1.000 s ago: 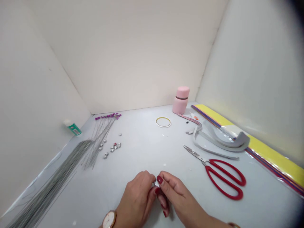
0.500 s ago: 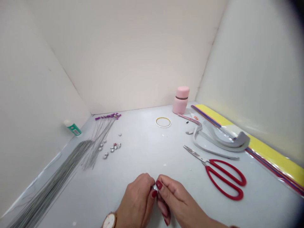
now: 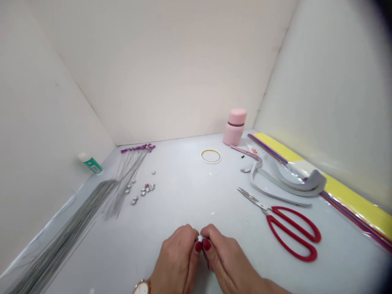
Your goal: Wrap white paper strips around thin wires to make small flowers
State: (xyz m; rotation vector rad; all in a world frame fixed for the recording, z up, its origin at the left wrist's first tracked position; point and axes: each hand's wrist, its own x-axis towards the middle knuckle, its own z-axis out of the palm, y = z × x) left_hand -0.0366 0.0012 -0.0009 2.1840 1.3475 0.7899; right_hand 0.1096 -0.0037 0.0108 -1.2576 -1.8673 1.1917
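Note:
My left hand (image 3: 179, 255) and my right hand (image 3: 225, 255) meet at the front of the table, thumbs side by side. Between their fingertips they pinch a small silvery folded piece (image 3: 200, 237), mostly covered by the fingers. It resembles the little silver star-like pieces (image 3: 143, 192) scattered to the left, one of which has a red spot. Red-handled scissors (image 3: 266, 210) lie to the right of my hands, blades pointing away to the left. Behind them are curled grey-white strips (image 3: 288, 185).
On the left lie a bundle of thin wires (image 3: 73, 220) and purple-tipped stems (image 3: 137, 148), near a green-and-white tube (image 3: 93, 164). Toward the back are a tape ring (image 3: 211, 161) and a pink flask (image 3: 235, 127). Yellow sheets (image 3: 346, 190) run along the right wall.
My right hand has turned inward, its lower fingers curling out of sight. Both thumb tips now sit together against the silvery piece. The view has shifted slightly.

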